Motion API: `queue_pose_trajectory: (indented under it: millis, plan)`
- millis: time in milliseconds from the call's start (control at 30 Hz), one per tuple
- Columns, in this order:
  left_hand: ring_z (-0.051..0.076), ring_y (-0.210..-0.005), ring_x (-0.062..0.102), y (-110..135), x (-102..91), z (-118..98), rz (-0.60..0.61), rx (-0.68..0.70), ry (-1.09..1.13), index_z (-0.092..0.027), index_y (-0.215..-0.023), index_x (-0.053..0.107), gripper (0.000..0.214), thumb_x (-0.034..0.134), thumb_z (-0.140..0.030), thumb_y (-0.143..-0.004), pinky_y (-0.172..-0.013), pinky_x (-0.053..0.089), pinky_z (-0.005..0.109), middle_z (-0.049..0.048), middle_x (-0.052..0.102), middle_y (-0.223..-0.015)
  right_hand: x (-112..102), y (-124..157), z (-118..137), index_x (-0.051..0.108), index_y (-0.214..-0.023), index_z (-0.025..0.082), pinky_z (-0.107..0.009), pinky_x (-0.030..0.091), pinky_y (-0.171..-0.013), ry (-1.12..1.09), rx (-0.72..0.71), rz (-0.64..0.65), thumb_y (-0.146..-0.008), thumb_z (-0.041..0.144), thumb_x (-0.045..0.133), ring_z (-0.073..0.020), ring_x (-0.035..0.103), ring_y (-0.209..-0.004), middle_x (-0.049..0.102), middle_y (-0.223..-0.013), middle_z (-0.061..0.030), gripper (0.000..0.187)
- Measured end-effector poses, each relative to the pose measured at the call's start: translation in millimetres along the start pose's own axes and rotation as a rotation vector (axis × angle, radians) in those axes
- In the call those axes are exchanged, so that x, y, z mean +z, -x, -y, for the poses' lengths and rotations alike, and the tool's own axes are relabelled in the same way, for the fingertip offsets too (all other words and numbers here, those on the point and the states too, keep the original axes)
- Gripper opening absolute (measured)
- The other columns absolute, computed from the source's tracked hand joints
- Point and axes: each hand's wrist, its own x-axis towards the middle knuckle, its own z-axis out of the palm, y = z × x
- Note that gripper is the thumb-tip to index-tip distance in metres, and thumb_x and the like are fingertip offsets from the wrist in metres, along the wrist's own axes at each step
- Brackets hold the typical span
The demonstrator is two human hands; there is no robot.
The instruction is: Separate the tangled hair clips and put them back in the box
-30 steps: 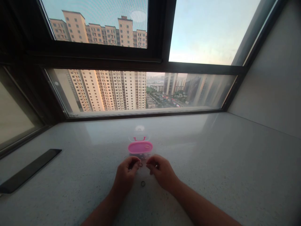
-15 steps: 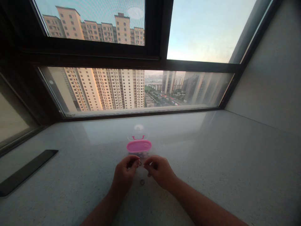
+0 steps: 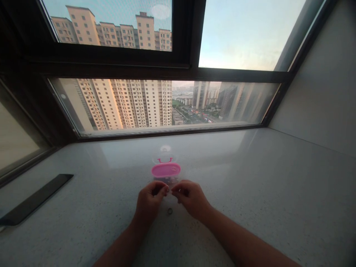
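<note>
My left hand [image 3: 151,198] pinches a small dark ring [image 3: 168,190] between thumb and fingertips, above the pale speckled countertop. Close by on the right, my right hand [image 3: 191,196] is also closed in a pinch, its fingertips almost meeting the ring; whatever it holds is too small to make out. Below the fingers, a second small ring [image 3: 170,211] lies flat on the surface. Just beyond both hands stands a clear container with a pink oval lid or rim [image 3: 166,170] and a pink handle [image 3: 165,160]; small dark contents show through it, partly hidden by my hands.
A long dark flat object [image 3: 37,200] lies at the left on the countertop [image 3: 264,193]. Dark window frames [image 3: 167,132] border the far edge, with tall buildings outside. A pale wall [image 3: 319,92] rises at the right.
The fingertips of both hands have come slightly closer together around the small ring. The whole view has shifted a little; the ring on the countertop and the container stay in place.
</note>
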Motion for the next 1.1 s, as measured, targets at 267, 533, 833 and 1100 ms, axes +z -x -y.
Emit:
queue_pose_trajectory:
  millis: [267, 533, 833, 1100]
  plan:
    - [0.016, -0.061, 0.062, 0.4, -0.6, -1.0, -0.01, 0.029, -0.038, -0.015, -0.073, 0.064, 0.017, 0.061, -0.032, -0.076, -0.061, 0.049, 0.024, 0.0017, 0.066, -0.063, 0.8, 1.3, 0.6, 0.071, -0.076, 0.019, -0.02, 0.045, -0.053, 0.022, -0.027, -0.045, -0.076, 0.024, 0.065, -0.0107, 0.059, -0.055, 0.065, -0.07, -0.0016, 0.008]
    - [0.017, -0.066, 0.065, 0.8, 0.4, 0.5, 0.026, 0.027, -0.026, -0.016, -0.074, 0.065, 0.016, 0.06, -0.032, -0.076, -0.065, 0.051, 0.025, 0.003, 0.069, -0.068, 1.5, 0.9, -0.3, 0.072, -0.079, 0.018, -0.019, 0.046, -0.051, -0.017, -0.013, -0.031, -0.078, 0.021, 0.061, -0.0105, 0.062, -0.051, 0.067, -0.073, -0.0022, 0.011]
    - [0.018, -0.071, 0.067, 2.4, 1.0, -1.6, 0.047, 0.05, -0.024, -0.016, -0.075, 0.069, 0.013, 0.062, -0.027, -0.074, -0.069, 0.052, 0.026, 0.0041, 0.072, -0.073, 6.3, 1.6, -3.5, 0.072, -0.079, 0.018, -0.02, 0.048, -0.051, -0.068, 0.053, 0.0, -0.076, 0.026, 0.063, -0.0146, 0.066, -0.052, 0.069, -0.064, -0.0021, 0.012]
    - [0.019, -0.07, 0.067, 3.9, 2.5, 2.2, 0.072, 0.051, -0.027, -0.016, -0.075, 0.07, 0.013, 0.064, -0.028, -0.073, -0.068, 0.053, 0.027, 0.0049, 0.072, -0.073, 3.2, 0.7, -4.6, 0.071, -0.075, 0.016, -0.021, 0.048, -0.051, -0.03, 0.077, -0.019, -0.076, 0.024, 0.062, -0.0154, 0.066, -0.05, 0.067, -0.055, -0.0021, 0.012]
